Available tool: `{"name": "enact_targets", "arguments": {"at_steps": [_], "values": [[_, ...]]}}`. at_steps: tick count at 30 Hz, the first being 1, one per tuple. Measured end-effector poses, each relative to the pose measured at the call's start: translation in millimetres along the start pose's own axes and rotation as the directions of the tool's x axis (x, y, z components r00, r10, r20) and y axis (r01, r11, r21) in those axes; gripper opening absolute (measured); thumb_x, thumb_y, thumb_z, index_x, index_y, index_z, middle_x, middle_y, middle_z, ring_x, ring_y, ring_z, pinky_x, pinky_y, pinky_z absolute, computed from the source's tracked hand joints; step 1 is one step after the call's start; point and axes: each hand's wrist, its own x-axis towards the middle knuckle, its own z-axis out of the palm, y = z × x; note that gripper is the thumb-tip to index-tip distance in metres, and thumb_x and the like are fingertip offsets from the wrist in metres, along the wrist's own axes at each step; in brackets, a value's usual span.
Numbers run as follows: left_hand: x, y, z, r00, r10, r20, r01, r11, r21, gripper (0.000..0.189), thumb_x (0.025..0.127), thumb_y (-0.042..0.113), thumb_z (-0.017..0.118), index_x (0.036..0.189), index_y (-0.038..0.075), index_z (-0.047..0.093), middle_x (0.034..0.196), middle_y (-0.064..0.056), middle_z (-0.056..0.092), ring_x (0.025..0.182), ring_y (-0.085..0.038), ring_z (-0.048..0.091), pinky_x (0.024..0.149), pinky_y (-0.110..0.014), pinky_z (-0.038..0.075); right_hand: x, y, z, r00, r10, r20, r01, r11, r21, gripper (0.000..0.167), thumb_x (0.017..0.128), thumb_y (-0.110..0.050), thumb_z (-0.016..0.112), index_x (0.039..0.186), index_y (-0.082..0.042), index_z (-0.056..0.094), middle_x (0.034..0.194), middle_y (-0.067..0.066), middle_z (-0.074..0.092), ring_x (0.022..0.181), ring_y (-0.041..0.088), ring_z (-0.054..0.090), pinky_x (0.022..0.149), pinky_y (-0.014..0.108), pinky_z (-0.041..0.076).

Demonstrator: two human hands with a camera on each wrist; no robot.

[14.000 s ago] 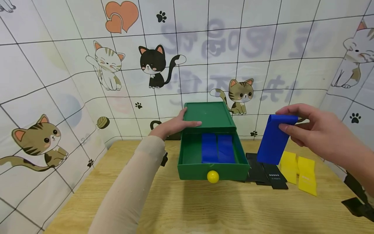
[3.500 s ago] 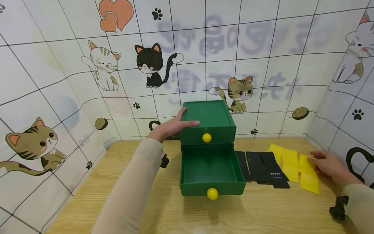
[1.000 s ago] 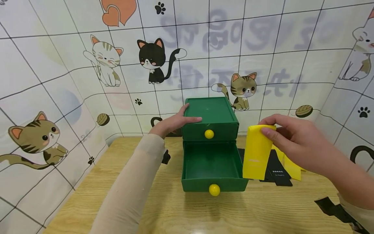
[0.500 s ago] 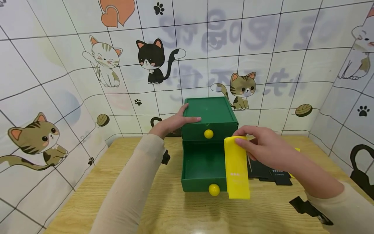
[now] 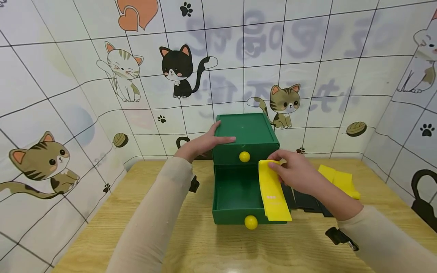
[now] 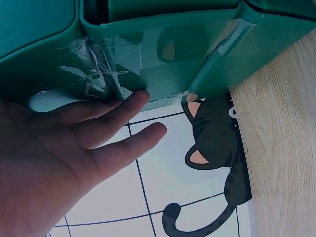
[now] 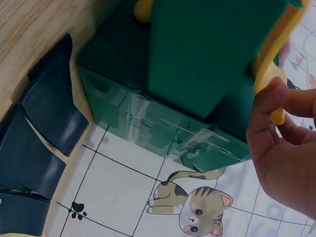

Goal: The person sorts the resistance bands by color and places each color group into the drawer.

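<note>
My left hand point(image 5: 205, 144) rests on the top left edge of a green two-drawer cabinet point(image 5: 244, 129), thumb on the lid. In the left wrist view its fingers point(image 6: 133, 106) extend along the cabinet's side. The upper drawer point(image 5: 225, 154) is closed; the lower drawer point(image 5: 228, 217) is pulled out, its visible inside bare. My right hand point(image 5: 297, 170) pinches the top end of a flat, soft yellow packet point(image 5: 274, 197) with pale print. That packet hangs over the lower drawer's right side, its bottom end in front of the drawer's front panel.
Several black packets point(image 5: 307, 199) lie right of the cabinet, partly behind my right arm. Farther right are more yellow packets point(image 5: 341, 180). A yellow knob point(image 5: 250, 222) sticks out from the lower drawer. The cat-print wall point(image 5: 317, 76) stands close behind.
The upper drawer, with blue packets inside, was closed and the lower one opened. My right hand lifted a yellow packet from the table and brought it left to the drawer. The left hand stayed.
</note>
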Motion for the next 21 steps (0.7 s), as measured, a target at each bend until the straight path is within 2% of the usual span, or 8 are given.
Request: {"name": "enact_targets", "arguments": {"at_steps": [8,16,21], "values": [[2.0,-2.4,1.6,1.0,0.003,0.008,-0.003,1.0,-0.01,0.11,0.093,0.068,0.069,0.168,0.049,-0.008,0.182,-0.002,0.0,0.165,-0.037,0.023,0.123,-0.072,0.034,2.2,6.1,12.1,1.0,-0.007,0.015,0.007,1.0,-0.031,0.023,0.109,-0.015,0.061,0.127,-0.001,0.065,0.101,0.015,0.072,0.075,0.019,0.067,0.063,0.03,0.058],[1.6,-2.5,0.9,1.0,0.006,0.003,-0.005,1.0,-0.009,0.11,0.093,0.068,0.069,0.169,0.049,-0.008,0.182,-0.002,0.0,0.164,-0.038,0.023,0.123,-0.072,0.034,7.4,13.2,16.6,0.998,-0.057,-0.032,0.052,0.988,-0.146,0.018,0.107,-0.015,0.065,0.121,-0.005,0.071,0.115,0.015,0.074,0.078,0.019,0.06,0.067,0.03,0.054],[0.5,-2.9,0.0,1.0,0.005,0.003,-0.005,1.0,-0.016,0.11,0.092,0.068,0.069,0.168,0.049,-0.008,0.182,-0.002,0.001,0.164,-0.037,0.024,0.122,-0.071,0.036,7.4,14.7,18.0,0.994,-0.09,-0.054,0.079,0.98,-0.181,0.019,0.104,-0.014,0.069,0.121,-0.005,0.071,0.118,0.015,0.074,0.07,0.017,0.056,0.062,0.03,0.052]]}}
